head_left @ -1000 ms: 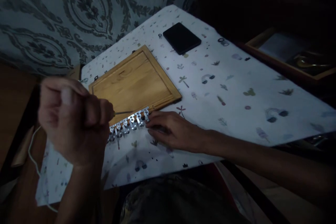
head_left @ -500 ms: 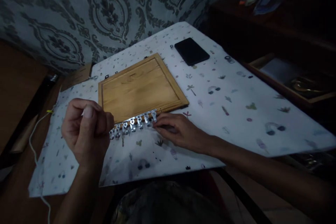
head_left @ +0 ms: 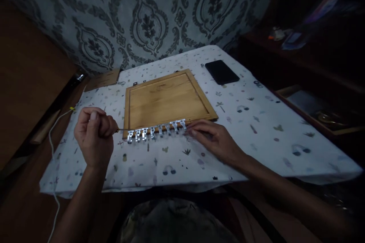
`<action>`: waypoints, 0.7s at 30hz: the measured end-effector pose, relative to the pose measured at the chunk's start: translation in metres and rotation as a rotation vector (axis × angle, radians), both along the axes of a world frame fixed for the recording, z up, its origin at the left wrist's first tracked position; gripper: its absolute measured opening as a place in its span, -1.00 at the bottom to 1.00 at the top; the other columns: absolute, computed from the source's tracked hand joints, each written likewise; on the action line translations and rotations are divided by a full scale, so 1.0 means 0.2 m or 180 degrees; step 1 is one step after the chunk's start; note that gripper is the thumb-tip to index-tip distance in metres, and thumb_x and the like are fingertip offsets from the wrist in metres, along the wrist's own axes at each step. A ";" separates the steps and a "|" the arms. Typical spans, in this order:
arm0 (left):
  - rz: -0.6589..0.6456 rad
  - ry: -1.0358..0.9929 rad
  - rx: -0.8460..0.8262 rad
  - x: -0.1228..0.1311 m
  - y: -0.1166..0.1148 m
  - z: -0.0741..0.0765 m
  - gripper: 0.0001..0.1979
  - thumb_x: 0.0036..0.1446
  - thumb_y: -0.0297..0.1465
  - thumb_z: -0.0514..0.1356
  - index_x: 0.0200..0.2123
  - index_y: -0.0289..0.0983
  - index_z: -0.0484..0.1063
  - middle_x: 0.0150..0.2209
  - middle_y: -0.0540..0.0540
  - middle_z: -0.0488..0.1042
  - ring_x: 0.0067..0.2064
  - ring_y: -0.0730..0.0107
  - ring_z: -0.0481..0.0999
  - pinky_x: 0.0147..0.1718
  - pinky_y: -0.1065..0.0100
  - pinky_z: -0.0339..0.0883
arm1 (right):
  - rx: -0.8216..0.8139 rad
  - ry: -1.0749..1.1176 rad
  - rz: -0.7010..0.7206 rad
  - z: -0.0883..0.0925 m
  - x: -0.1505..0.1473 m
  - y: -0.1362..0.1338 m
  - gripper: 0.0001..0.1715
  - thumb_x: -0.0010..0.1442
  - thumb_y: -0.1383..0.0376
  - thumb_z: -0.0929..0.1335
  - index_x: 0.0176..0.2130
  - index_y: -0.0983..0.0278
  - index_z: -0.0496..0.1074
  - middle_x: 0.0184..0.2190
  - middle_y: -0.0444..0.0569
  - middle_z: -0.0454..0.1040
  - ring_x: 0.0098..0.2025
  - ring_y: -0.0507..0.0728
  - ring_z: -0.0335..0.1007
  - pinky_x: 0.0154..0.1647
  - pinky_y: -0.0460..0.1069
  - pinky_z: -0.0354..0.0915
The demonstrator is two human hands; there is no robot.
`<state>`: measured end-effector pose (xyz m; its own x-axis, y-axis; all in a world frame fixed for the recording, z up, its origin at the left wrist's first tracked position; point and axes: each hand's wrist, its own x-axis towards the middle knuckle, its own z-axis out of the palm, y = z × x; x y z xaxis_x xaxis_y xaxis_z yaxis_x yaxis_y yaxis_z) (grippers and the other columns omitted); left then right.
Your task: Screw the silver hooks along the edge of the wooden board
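patterned wallpaper (head_left: 148,26), dark scrolls on grey-green, backs the dim tabletop (head_left: 268,136), which wears a white cover printed with small plants and rainbows. from my remote seat i read the left hand (head_left: 95,133) as a tight fist, its grip folded fully around a thin tool (head_left: 122,130); the handle is buried in the fingers, and only a slim, straight shaft shows, pointing at the left end of a hook strip (head_left: 160,129). that strip, shiny bent metal with a row of curled hooks, lies along the near edge of a flat wooden board (head_left: 162,98), honey-coloured, grained, with a grooved border. i have the right hand (head_left: 215,140) at the strip's other end, fingers bent, tips close together; whether its grip pinches the metal, i cannot tell. beyond the board's far right corner rests a smooth black slab (head_left: 221,72) with rounded corners.
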<state>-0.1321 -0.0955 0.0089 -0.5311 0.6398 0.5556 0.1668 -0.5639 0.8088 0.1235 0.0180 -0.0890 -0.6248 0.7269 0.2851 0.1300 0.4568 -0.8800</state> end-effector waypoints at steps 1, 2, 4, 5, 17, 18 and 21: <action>0.0047 0.0058 0.0021 -0.01 -0.02 -0.02 -0.85 0.19 -0.37 0.27 -0.40 -0.31 0.42 -0.69 0.16 0.05 -0.66 0.58 0.02 -0.64 0.46 0.01 | 0.0034 0.0005 -0.0090 0.02 0.00 -0.03 -0.75 0.28 0.18 0.34 -0.28 0.25 0.58 -0.20 0.06 0.60 -0.13 0.18 0.53 -0.10 0.08 0.41; 0.0116 0.0153 0.0010 -0.01 -0.04 -0.04 -0.86 0.21 -0.37 0.24 -0.37 -0.30 0.42 -0.67 0.15 0.08 -0.64 0.55 0.08 -0.60 0.44 0.07 | 0.0055 0.0019 -0.0122 0.04 0.00 -0.06 -0.76 0.28 0.18 0.35 -0.30 0.25 0.57 -0.24 0.05 0.59 -0.16 0.17 0.52 -0.11 0.08 0.40; 0.0224 0.0533 -0.0031 0.02 -0.07 -0.09 -0.89 0.29 -0.39 0.16 -0.30 -0.28 0.41 -0.60 0.10 0.20 -0.56 0.50 0.21 -0.50 0.40 0.21 | -0.0188 0.0041 0.0025 0.07 -0.04 -0.16 -0.71 0.28 0.14 0.35 -0.35 0.25 0.55 -0.31 0.03 0.57 -0.24 0.14 0.50 -0.18 0.04 0.38; 0.0276 0.0852 -0.0182 0.05 -0.09 -0.13 -0.89 0.32 -0.42 0.11 -0.27 -0.27 0.41 -0.52 0.05 0.31 -0.49 0.48 0.30 -0.45 0.40 0.25 | -0.0474 0.0067 0.0157 0.09 -0.07 -0.21 -0.65 0.29 0.09 0.34 -0.38 0.26 0.54 -0.35 0.02 0.56 -0.27 0.13 0.48 -0.24 0.02 0.37; -0.1023 0.3869 0.0509 0.23 -0.20 -0.30 -0.86 0.25 -0.55 0.04 -0.19 -0.38 0.38 -0.40 -0.16 0.43 -0.30 0.26 0.38 -0.24 0.21 0.46 | -0.3653 0.1365 0.0097 0.09 -0.33 -0.54 -0.56 0.01 -0.02 0.54 -0.40 0.30 0.53 -0.50 -0.13 0.49 -0.40 0.00 0.41 -0.35 -0.11 0.32; -0.1113 0.3847 0.0481 0.21 -0.22 -0.30 -0.86 0.26 -0.53 0.05 -0.16 -0.38 0.38 -0.37 -0.17 0.44 -0.27 0.25 0.41 -0.17 0.20 0.48 | -0.3625 0.1340 0.0072 0.10 -0.33 -0.54 -0.57 0.04 -0.02 0.53 -0.40 0.30 0.52 -0.50 -0.13 0.48 -0.41 0.01 0.42 -0.36 -0.10 0.32; -0.1479 0.3611 0.0455 0.19 -0.25 -0.28 -0.83 0.26 -0.55 0.06 -0.09 -0.37 0.36 -0.27 -0.19 0.49 -0.12 0.22 0.49 0.02 0.16 0.48 | -0.3689 0.1342 -0.0163 0.11 -0.32 -0.56 -0.57 0.06 -0.03 0.51 -0.35 0.28 0.52 -0.48 -0.12 0.50 -0.41 0.02 0.44 -0.38 -0.10 0.34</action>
<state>-0.0938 -0.1449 -0.0477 0.5587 0.5346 0.6341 0.4941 -0.8286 0.2633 0.0593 -0.0931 -0.0670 -0.6036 0.7055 -0.3715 -0.2672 -0.6180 -0.7393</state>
